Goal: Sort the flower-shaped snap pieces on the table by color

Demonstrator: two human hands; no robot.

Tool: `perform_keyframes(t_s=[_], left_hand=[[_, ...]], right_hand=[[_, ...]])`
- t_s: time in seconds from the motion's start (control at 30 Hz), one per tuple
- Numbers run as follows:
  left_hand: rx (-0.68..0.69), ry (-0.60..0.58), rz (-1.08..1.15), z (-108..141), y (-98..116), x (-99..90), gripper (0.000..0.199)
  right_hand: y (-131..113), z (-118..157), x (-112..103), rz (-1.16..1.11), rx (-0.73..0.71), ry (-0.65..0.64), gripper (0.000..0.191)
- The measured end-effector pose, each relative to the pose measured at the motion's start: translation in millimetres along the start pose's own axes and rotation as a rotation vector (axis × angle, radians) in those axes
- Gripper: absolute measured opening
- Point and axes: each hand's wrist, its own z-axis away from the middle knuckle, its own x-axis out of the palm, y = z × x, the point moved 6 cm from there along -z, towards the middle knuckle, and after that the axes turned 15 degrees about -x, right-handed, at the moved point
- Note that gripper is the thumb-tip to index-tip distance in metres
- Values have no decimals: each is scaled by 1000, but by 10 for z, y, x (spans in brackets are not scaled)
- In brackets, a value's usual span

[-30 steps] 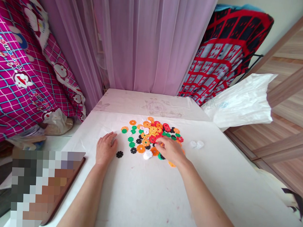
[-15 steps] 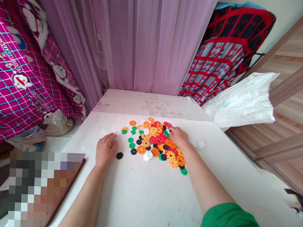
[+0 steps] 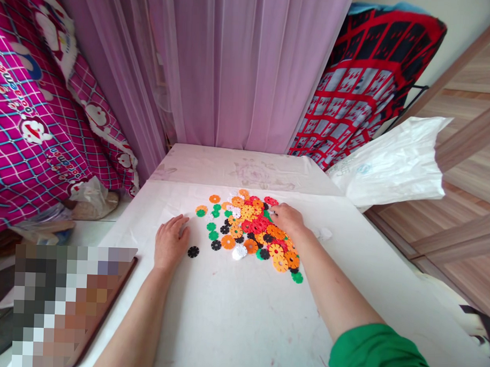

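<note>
Flat notched plastic discs in orange, red, green, black and white lie in a loose pile [image 3: 257, 224] on the white-covered table [image 3: 240, 312]. My right hand [image 3: 287, 220] is at the pile's right edge, its fingers bent down among the discs. Something small and pale shows at its fingertips, but what they grip is hidden. To the left of the pile, my left hand [image 3: 171, 241] rests on the cloth with fingers spread and nothing in them. A single black disc [image 3: 193, 252] lies just beside its thumb. A white disc [image 3: 240, 251] sits at the pile's near edge.
A white plastic bag [image 3: 394, 162] leans out at the table's right side. Pale clear discs [image 3: 326, 234] lie right of my right forearm. Purple curtains [image 3: 249, 71] hang behind the table. A blurred-out brown-edged object [image 3: 104, 307] stands at the near left.
My right hand has shifted slightly left, its fingers curling further in over the discs at the pile's edge. My left hand and the pile look the same.
</note>
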Motion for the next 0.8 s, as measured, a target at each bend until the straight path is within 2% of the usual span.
perform_keyframes(t_s=[0.33, 0.47, 0.57, 0.67, 0.8], left_hand=[[-15, -15, -10, 6, 21, -22, 37], [-7, 6, -4, 6, 15, -24, 36], [-6, 3, -3, 4, 12, -13, 37], [-8, 4, 1, 2, 10, -4, 36], [-14, 7, 6, 2, 2, 3, 36]], right_hand=[[50, -26, 6, -80, 14, -54, 28], [58, -6, -31, -73, 36, -34, 25], [33, 110, -121, -37, 72, 12, 25], [-101, 328, -190, -102, 92, 126, 23], [-557, 642, -137, -411, -87, 213, 18]])
